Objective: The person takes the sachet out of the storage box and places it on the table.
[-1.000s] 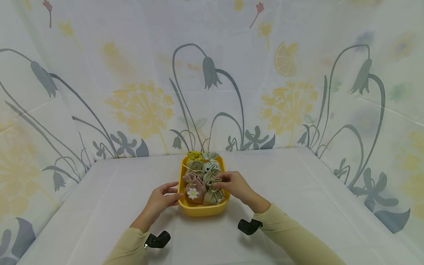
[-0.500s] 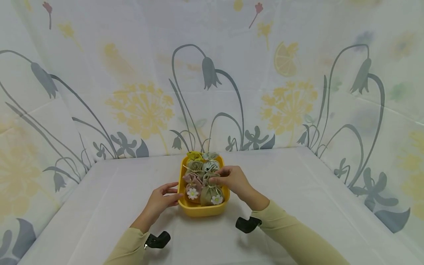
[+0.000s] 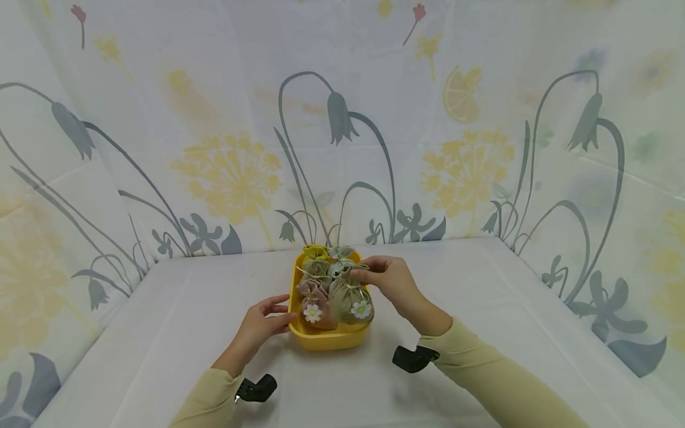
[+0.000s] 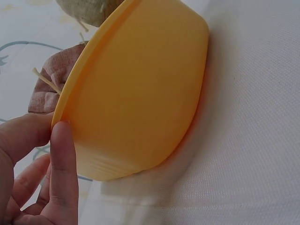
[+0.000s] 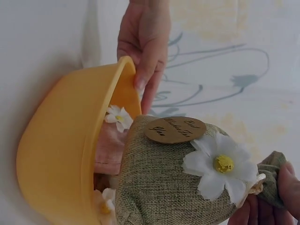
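My right hand pinches the gathered neck of an olive-green drawstring pouch. The pouch hangs over the right side of a yellow tub. A white fabric daisy and an oval brown tag with handwriting-style lettering are on its front. My left hand grips the tub's left rim between thumb and fingers, as the left wrist view shows. Inside the tub sits a pink pouch with a daisy, front left. Behind it are a grey-green pouch, a yellow pouch and a pale pouch.
The tub stands on a table with a white cloth. A white curtain with grey and yellow flower prints hangs behind and at both sides. Black wrist cameras are strapped to both forearms.
The right hand has taken the olive-green pouch by its neck and raised it up and slightly right from the tub's front right. The left hand stays at the rim.
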The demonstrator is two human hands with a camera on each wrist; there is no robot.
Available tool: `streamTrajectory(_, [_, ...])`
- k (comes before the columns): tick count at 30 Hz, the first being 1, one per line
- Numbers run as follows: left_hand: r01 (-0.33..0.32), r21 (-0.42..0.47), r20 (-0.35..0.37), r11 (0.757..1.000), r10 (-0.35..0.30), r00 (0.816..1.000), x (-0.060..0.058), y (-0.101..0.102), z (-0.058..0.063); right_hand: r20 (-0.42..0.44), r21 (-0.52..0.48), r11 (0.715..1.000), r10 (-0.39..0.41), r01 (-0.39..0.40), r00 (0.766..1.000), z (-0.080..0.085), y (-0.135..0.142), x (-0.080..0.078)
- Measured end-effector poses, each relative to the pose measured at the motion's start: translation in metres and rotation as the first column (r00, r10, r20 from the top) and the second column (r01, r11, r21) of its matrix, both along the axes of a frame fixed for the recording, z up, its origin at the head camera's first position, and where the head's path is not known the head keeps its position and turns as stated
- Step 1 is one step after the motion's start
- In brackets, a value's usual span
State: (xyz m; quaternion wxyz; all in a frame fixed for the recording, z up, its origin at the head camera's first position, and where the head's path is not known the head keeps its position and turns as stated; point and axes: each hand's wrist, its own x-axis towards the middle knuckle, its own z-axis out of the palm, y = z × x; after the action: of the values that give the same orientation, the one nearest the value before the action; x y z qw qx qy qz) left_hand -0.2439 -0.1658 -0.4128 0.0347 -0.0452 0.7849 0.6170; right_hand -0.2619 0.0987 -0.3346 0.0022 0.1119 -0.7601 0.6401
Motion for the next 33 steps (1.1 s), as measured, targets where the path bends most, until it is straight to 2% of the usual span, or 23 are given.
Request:
streamTrajectory(6, [-0.008, 0.005, -0.001, 1.000, 0.008, 1.000, 0.000, 0.001, -0.001, -0.016, -0.066, 0.998, -0.001, 0.000, 1.000, 0.000, 0.015, 0.002])
streamTrajectory(18, [-0.018, -0.006, 0.010, 1.000, 0.018, 1.000, 0.000, 0.001, -0.001, -0.019, -0.039, 0.998, -0.060, 0.059, 0.998, 0.004, 0.055, 0.009])
streamTrajectory(33, [-0.028, 0.001, 0.019, 1.000, 0.028, 0.999, 0.000, 0.002, -0.001, -0.051, -0.079, 0.993, -0.087, 0.083, 0.995, -0.006, 0.080, -0.011])
